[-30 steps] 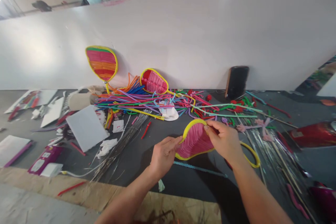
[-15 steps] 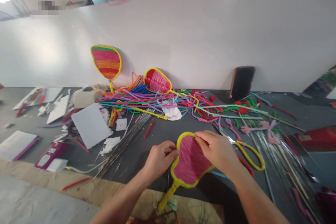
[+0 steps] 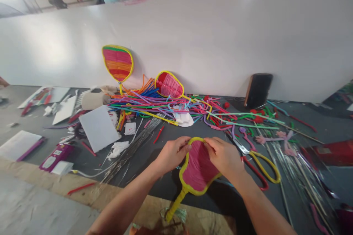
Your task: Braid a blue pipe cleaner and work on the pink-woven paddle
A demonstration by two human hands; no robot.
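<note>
So I've got the fan [image 3: 200, 169] in front of me, low over the near side of the dark table [image 3: 173, 133], pink face up toward me. My left hand [image 3: 173, 155] is pinching its yellow rim [image 3: 197, 139] near the top, thumb and fingers closed on it, and my right hand [image 3: 224, 157] has the other side of the top pinched the same way — pretty close together. The handle [image 3: 175, 204] slants down toward me, out past the table edge. Scissors [image 3: 244, 149] lie just right of my right hand. Farther back there's a messy pile of pipe cleaners [image 3: 143, 103], with a striped fan [image 3: 118, 62] and a smaller fan [image 3: 169, 85] behind it, plus a phone [image 3: 258, 91] leaning on the white board [image 3: 206, 44].
</note>
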